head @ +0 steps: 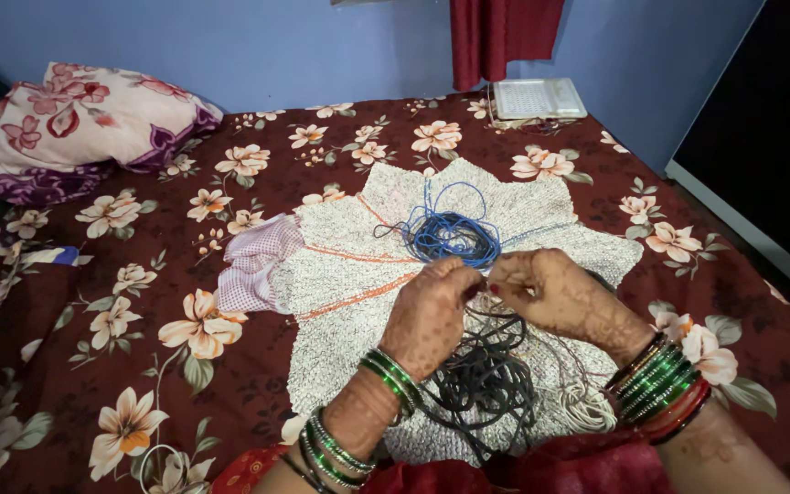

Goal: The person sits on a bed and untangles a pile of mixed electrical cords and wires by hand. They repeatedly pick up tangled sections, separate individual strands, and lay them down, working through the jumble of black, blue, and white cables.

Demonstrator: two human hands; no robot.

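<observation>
On a bed covered with a dark maroon sheet printed with cream and orange flowers (139, 302), a pale woven cloth with thin orange stripes (349, 274) lies spread out flat near the middle. The person's left hand (427, 316) and right hand (555, 293), both patterned with henna and ringed at the wrists with green and red bangles, meet just above the near half of this cloth. The fingers (454, 274) of the left hand are curled in and pinched on strands of a tangled heap of dark grey cord (482, 380), which hangs from the hands and piles up on the cloth below them. The fingers of the right hand are likewise closed on the same cord at the point where the two hands touch. Just beyond the hands, a loose bundle of blue cord (450, 233) rests on the cloth. Beside the right wrist lies a small coil of off-white cord (587, 407). A floral pillow (84, 123) sits at the far left corner of the bed.
</observation>
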